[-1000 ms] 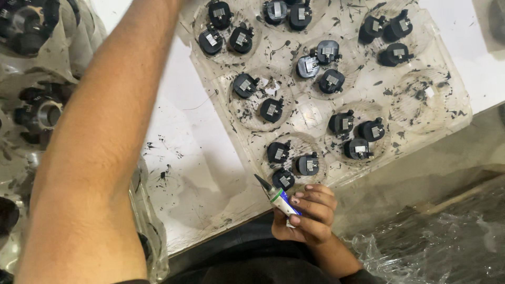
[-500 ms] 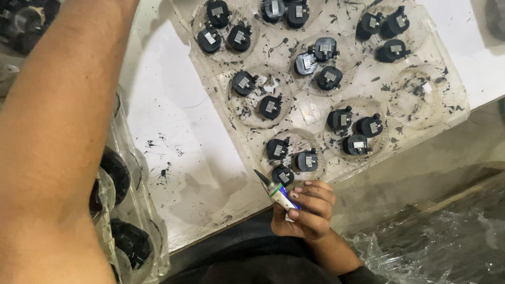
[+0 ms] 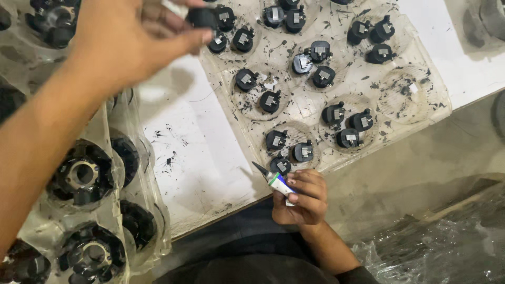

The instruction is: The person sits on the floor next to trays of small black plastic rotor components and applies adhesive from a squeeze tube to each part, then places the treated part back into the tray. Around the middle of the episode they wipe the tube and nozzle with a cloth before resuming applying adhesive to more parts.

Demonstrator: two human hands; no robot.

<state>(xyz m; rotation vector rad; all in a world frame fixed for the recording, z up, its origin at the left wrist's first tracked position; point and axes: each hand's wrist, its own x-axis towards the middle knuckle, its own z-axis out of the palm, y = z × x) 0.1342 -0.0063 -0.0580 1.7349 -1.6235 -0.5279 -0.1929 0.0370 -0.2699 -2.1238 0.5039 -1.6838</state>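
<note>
Pulled back from the far side of the tray since a second ago, the left hand (image 3: 131,39) now pinches a small black plastic cap-like part (image 3: 202,17) between thumb and fingertips, above the clear, grime-flecked plastic blister tray (image 3: 421,113). Near the white table's (image 3: 194,158) front edge, the right hand (image 3: 302,197) grips a small white tube with a dark nozzle (image 3: 276,181) (adhesive, most likely). One part appears picked for treatment; bringing it to the nozzle tip seems to be what follows.
</note>
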